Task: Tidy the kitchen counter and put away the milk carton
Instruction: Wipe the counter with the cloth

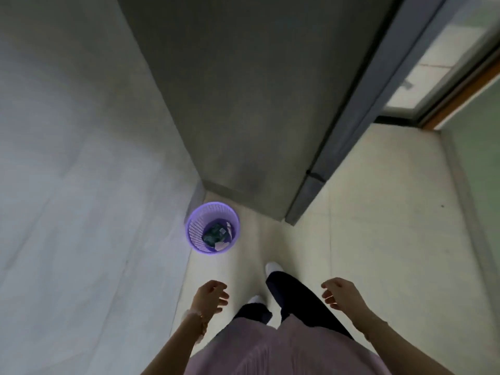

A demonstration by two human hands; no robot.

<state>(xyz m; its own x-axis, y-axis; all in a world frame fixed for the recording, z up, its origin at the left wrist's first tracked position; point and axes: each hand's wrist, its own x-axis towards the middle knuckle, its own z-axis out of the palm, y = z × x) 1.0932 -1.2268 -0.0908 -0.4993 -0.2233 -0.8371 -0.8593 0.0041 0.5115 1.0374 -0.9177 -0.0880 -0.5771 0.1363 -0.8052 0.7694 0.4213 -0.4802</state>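
Now, left hand (211,295): fingers loosely curled, empty.
Right hand (339,292): likewise, empty.
Milk carton: out of view.
Purple bin (196,221): on floor (365,212) ahead of left hand, holding crumpled rubbish (216,232).

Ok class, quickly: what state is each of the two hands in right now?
Left hand: open, fingers loosely curled, holding nothing.
Right hand: open, fingers loosely curled, holding nothing.

Tall grey cabinet (243,104) blocks way ahead. Pale wall (67,158) closes floor's left edge. Purple bin (195,226) stands in floor corner between them, ahead of left hand (212,295). Bare floor (378,212) open beyond right hand (336,292), toward doorway (446,77).
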